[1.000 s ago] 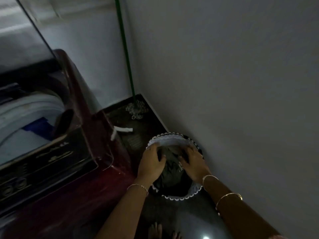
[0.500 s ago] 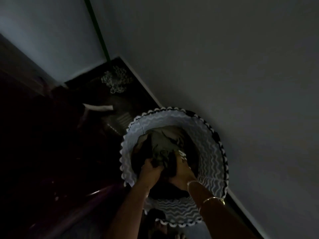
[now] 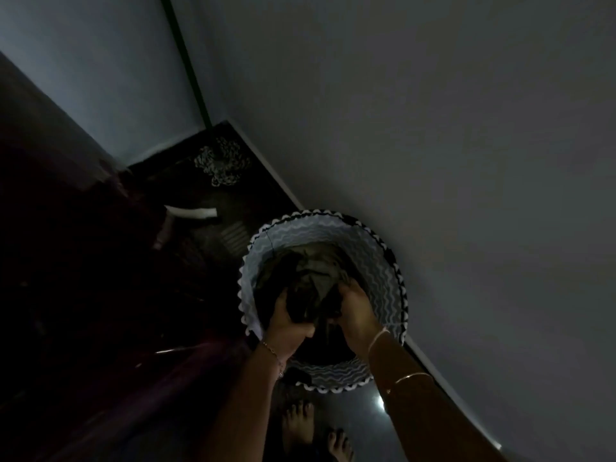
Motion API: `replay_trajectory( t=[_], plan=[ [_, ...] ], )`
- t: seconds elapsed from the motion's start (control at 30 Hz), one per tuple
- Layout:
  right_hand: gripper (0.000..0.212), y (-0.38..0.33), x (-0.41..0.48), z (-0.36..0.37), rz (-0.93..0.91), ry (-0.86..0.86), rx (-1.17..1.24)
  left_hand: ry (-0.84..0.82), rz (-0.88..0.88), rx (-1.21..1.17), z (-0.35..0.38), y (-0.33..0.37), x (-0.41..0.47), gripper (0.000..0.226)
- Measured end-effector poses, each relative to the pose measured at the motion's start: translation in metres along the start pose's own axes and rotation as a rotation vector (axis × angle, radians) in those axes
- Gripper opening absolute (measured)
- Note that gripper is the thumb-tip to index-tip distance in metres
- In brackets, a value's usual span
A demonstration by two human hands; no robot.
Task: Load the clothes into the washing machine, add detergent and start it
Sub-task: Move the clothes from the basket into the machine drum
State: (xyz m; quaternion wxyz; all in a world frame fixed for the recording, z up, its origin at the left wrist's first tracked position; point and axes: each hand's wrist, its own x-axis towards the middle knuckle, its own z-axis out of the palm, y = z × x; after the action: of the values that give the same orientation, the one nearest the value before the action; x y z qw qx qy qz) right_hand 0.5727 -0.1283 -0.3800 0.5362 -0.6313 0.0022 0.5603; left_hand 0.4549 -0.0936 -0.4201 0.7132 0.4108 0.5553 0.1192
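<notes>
1. Since we want one bundle, our left hand (image 3: 288, 320) and right hand (image 3: 355, 311) curl their fingers round the dark clothes (image 3: 315, 278)
2. These sit inside the basket (image 3: 300, 233), right of the washing machine (image 3: 200, 358)

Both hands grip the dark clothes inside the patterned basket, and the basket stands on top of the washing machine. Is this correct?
No: the head view shows the basket standing on the floor beside the wall. The left hand and the right hand do grip the dark clothes inside it.

Clothes (image 3: 316, 271) in basket (image 3: 386, 281), basket against wall (image 3: 433, 161), mop (image 3: 220, 161) behind in corner
</notes>
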Motion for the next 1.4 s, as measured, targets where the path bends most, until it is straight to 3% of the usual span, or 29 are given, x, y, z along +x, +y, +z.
replay_trajectory(
  t=[0.13,0.2,0.23,0.3,0.33,0.47,0.6,0.67,0.77,0.87,1.0,1.2,1.27,1.4],
  plan=[
    [0.040,-0.057,-0.053,0.009,0.107,-0.040,0.302,0.012,0.118,0.174,0.006,0.032,-0.033,0.127],
    [0.045,-0.092,-0.086,0.015,0.079,-0.095,0.319,0.025,0.028,0.195,0.007,0.048,-0.040,0.129],
    [0.047,-0.110,-0.101,0.017,0.066,-0.143,0.348,0.011,0.026,0.172,0.007,0.066,-0.051,0.114],
    [0.053,-0.145,-0.129,0.024,0.043,-0.214,0.371,-0.063,0.082,0.058,0.015,0.118,-0.101,0.050],
    [0.057,-0.160,-0.143,0.027,0.034,-0.228,0.365,-0.150,0.073,-0.032,0.020,0.141,-0.124,0.031],
    [0.054,-0.210,-0.198,0.037,-0.080,-0.213,0.350,-0.171,0.073,-0.337,0.025,0.196,-0.183,0.019],
    [0.040,-0.233,-0.250,0.040,-0.191,-0.233,0.297,-0.156,0.188,-0.624,0.022,0.244,-0.236,0.043],
    [0.030,-0.235,-0.271,0.041,-0.195,-0.302,0.226,-0.141,0.292,-0.712,0.017,0.265,-0.265,0.042],
    [0.031,-0.232,-0.302,0.045,-0.233,-0.379,0.034,-0.131,0.453,-0.719,0.002,0.298,-0.314,0.032],
    [0.013,-0.225,-0.320,0.062,-0.297,-0.429,-0.242,-0.130,0.567,-0.726,-0.020,0.324,-0.356,0.031],
    [0.026,-0.219,-0.344,0.109,-0.361,-0.461,-0.487,-0.126,0.661,-0.698,-0.054,0.351,-0.397,0.038],
    [0.033,-0.218,-0.360,0.186,-0.387,-0.345,-0.437,-0.037,0.727,-0.795,-0.140,0.369,-0.448,0.040],
    [0.028,-0.211,-0.365,0.218,-0.378,-0.402,-0.349,0.009,0.723,-0.827,-0.178,0.368,-0.460,0.046],
    [0.033,-0.191,-0.365,0.294,-0.182,-0.532,-0.245,0.176,0.713,-0.859,-0.258,0.357,-0.471,0.038]
  ],
)
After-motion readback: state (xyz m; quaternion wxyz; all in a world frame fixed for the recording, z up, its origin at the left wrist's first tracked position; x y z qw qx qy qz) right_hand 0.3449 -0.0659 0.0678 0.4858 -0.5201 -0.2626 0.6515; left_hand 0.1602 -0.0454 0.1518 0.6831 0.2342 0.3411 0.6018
